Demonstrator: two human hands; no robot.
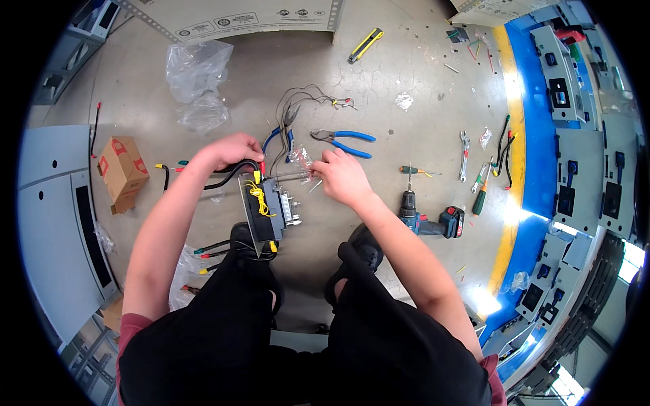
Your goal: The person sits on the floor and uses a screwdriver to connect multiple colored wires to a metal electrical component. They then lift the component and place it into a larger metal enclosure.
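A dark grey electrical device (272,206) on a metal plate stands by my left shoe, with metal terminals along its right side. A coil of thin yellow wire (258,201) lies on it. Thick black cables (230,174) with coloured ends run to it. At its top, my left hand (233,150) is closed on a black cable near a red sleeve (262,166). Across from it, my right hand (340,177) pinches a thin metal rod (294,177) that reaches toward the device's top; what its palm covers is hidden. Blue-handled pliers (352,139) lie just beyond.
A cordless drill (423,222), screwdrivers (480,201) and wrenches (464,157) lie on the floor at right. A yellow utility knife (366,46) is farther off. At left are a cardboard box (122,172), a plastic bag (196,78) and a grey cabinet (57,216).
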